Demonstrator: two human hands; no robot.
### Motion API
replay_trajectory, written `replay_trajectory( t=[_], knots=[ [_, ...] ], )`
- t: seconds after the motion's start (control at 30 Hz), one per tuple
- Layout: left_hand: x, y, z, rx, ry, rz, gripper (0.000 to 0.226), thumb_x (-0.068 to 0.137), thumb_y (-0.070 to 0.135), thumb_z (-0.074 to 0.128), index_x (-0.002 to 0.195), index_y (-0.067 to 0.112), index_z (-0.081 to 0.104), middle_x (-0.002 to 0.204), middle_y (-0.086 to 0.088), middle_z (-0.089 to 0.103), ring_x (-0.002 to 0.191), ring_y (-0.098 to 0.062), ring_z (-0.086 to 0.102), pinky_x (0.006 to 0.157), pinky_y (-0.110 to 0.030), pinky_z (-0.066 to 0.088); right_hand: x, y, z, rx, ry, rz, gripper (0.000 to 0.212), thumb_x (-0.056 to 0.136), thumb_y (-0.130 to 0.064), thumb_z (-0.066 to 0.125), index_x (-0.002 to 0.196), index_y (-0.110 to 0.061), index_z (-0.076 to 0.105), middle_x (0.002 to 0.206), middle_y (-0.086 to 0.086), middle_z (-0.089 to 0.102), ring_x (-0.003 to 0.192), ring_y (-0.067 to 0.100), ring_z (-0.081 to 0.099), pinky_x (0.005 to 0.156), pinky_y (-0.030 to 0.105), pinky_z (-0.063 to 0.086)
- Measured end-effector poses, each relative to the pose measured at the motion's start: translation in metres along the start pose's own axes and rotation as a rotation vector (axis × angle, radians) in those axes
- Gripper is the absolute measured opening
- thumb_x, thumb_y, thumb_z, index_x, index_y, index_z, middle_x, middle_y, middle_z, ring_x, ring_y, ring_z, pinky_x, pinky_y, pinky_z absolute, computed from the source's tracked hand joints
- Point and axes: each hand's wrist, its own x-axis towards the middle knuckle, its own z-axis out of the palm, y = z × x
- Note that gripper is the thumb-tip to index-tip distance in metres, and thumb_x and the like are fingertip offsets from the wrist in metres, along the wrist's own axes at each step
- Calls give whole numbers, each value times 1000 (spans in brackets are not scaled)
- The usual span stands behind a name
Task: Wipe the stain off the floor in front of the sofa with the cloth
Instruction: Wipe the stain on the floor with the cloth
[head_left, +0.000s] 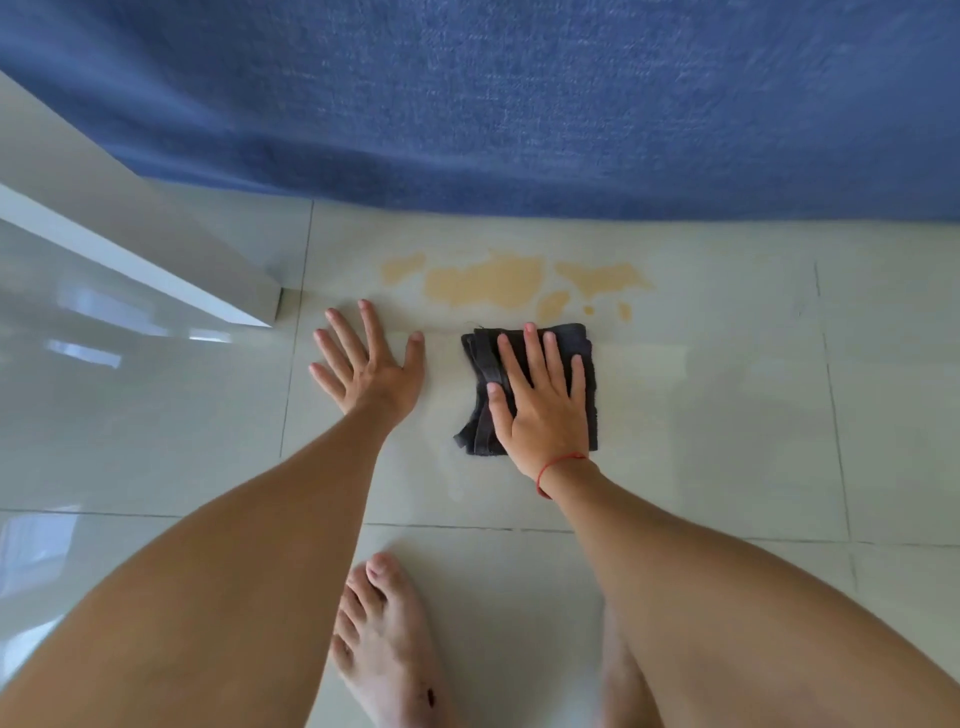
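Pressing one cloth (480, 384) (folded), right hand (543, 410), one stain (488, 283)

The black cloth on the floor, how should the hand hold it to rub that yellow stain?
Best from above, flat-palmed, as the right hand is now. The folded dark cloth lies flat on the tile floor, so no edge sticks up to pinch. Press on its middle with spread fingers, then push it away toward the yellowish stain just beyond its far edge.
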Motion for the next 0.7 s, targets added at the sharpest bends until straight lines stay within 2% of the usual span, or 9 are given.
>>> replay_trajectory(
  t=[0.17,0.37,0.47,0.57,0.7],
  knots=[
    [2,-1,-8,10,-84,4,77,94,64,19,151,35,-24,156,-1,-37,144,-25,-33,114,-48,-19,20,5,-7,-27,-2,51,56,96,-45,16,150,-31,18,162,-3,10,149,20,7,119,48,1],
    [10,-4,-19,80,-198,17,76,96,62,18,149,34,-28,155,-3,-38,144,-29,-32,115,-52,-14,56,-27,1,-16,68,203,53,100,-43,25,151,-31,15,162,0,8,149,25,4,117,53,-1],
    [10,-4,-20,67,-215,15,71,97,58,16,149,35,-27,156,-3,-37,144,-29,-31,115,-51,-15,58,-43,7,-49,65,162,54,99,-43,24,151,-29,16,162,0,11,149,27,7,116,55,0],
    [9,-5,-18,4,-196,18,67,99,53,16,150,36,-23,157,-2,-35,145,-27,-31,116,-50,-16,39,-47,10,-66,45,53,55,97,-43,25,150,-26,24,159,0,22,147,28,17,117,54,5],
    [-7,-15,-14,-90,-40,87,72,99,54,23,155,29,-14,160,-3,-28,147,-22,-25,117,-45,-15,-6,-24,10,-86,-21,-66,53,96,-41,27,147,-25,32,156,-2,30,145,26,26,116,47,6]
  ],
)
